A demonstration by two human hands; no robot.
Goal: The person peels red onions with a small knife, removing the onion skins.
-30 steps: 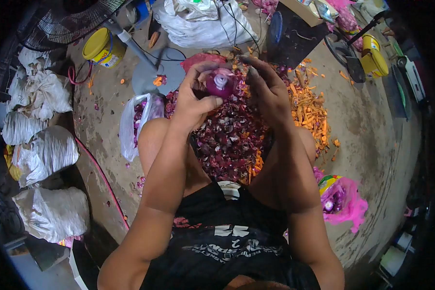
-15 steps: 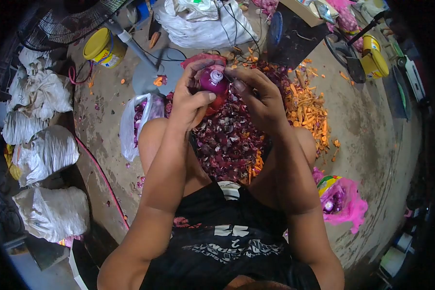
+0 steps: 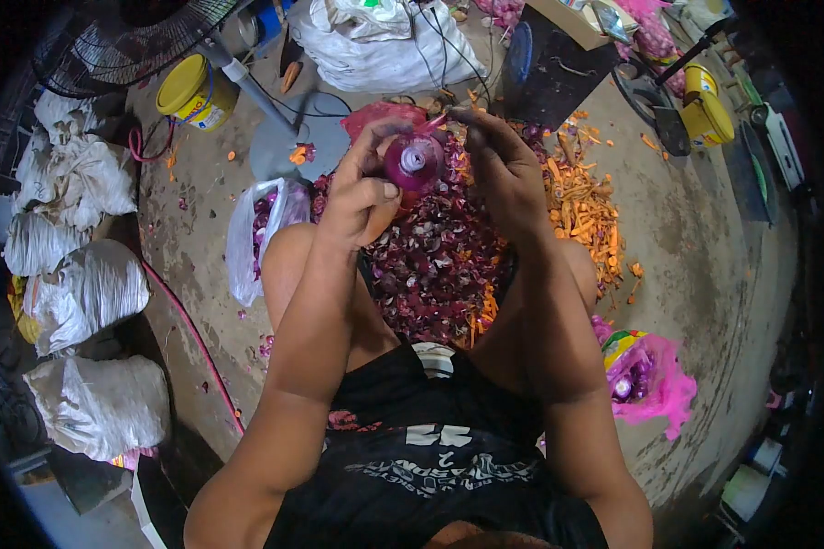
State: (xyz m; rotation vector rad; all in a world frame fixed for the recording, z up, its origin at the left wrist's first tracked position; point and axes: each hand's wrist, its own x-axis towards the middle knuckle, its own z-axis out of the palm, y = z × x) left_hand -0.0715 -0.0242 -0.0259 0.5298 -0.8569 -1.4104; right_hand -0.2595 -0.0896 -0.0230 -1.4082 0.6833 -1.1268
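My left hand (image 3: 362, 192) is closed around a peeled-looking red onion (image 3: 423, 172), its pale cut end facing up at me. To its right my right hand (image 3: 511, 178) is bent, fingers drawn together, beside the onion but apart from it. A thin pinkish strip of onion skin (image 3: 434, 122) shows between the onion's far side and my right fingertips, which appear to pinch it. Below both hands, between my legs, lies a heap of dark purple onion skins (image 3: 435, 261). A red mesh bag (image 3: 384, 119) lies just beyond my left fingers.
Orange carrot scraps (image 3: 584, 210) are spread at right. A white plastic bag (image 3: 247, 242) stands left and a pink bag of onions (image 3: 655, 384) right. Beyond are a fan base (image 3: 279, 151), a yellow bucket (image 3: 181, 87), a black box (image 3: 558, 78) and white sacks (image 3: 384, 46).
My right hand has moved away from the onion to the right, with a strip of skin now visible by its fingertips. The onion has shifted slightly right and nearer in my left hand.
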